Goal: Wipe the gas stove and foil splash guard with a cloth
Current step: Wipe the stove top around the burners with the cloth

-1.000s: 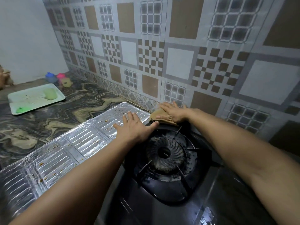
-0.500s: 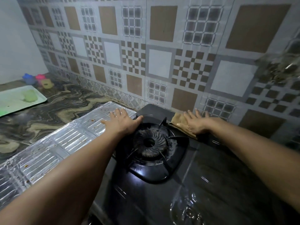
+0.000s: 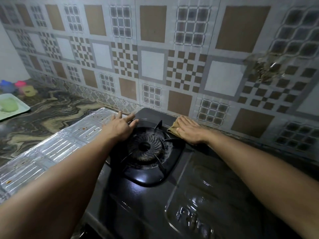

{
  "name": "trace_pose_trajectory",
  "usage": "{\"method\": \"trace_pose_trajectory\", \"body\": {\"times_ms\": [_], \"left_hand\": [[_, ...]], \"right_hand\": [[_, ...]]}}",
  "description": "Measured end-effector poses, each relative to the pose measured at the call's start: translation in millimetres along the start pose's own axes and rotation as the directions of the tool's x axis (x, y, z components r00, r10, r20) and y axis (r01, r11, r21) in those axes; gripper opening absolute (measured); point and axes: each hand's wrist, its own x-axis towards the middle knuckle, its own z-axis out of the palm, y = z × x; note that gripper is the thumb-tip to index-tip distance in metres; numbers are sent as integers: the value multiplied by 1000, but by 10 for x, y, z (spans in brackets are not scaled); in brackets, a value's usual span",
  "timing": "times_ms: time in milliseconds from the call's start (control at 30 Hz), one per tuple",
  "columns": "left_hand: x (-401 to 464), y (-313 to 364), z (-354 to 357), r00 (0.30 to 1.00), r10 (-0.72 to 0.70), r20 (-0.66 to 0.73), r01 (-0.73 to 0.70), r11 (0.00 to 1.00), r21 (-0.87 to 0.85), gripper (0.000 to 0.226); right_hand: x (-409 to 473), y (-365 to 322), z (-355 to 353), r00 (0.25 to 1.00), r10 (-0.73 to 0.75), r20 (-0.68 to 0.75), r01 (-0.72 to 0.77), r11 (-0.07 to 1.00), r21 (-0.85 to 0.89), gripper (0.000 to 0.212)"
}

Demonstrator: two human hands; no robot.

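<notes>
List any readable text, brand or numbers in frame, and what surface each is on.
Embossed lettering on the gas stove top, near edge: raised brand-like letters, cut off and glare-lit; first looks like "R", the rest unreadable.
Foil splash guard, wall tiles, green tray: no text visible.

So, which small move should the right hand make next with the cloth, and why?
Probably slide the cloth further right along the back edge of the stove. The right hand presses it flat there, beside the burner, and the dark strip toward the right looks not yet reached. The left hand rests by the foil guard, whose brown spots can wait.
</notes>
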Motion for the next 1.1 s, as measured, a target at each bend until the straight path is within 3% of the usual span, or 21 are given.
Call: {"method": "trace_pose_trajectory", "body": {"times_ms": [267, 500, 633, 800, 1100], "left_hand": [[11, 19, 23, 1000, 20, 24, -20, 1000, 10, 63], [-62, 65, -1, 992, 100, -75, -98, 995, 22, 56], [-52, 61, 17, 993, 62, -104, -56, 997, 59, 62], [-8, 40, 61, 997, -22, -70, 26, 998, 60, 82], [25, 46, 95, 995, -92, -50, 92, 996, -2, 86]], "right_hand": [[-160, 179, 54, 997, 69, 18, -69, 997, -27, 68], [621, -232, -270, 992, -108, 66, 104, 993, 59, 68], [1001, -489, -423, 980, -184, 79, 175, 979, 105, 76], [1329, -827, -528, 961, -239, 139, 244, 969, -23, 81], [1456, -1001, -512, 951, -262, 163, 280, 955, -101, 81]]}}
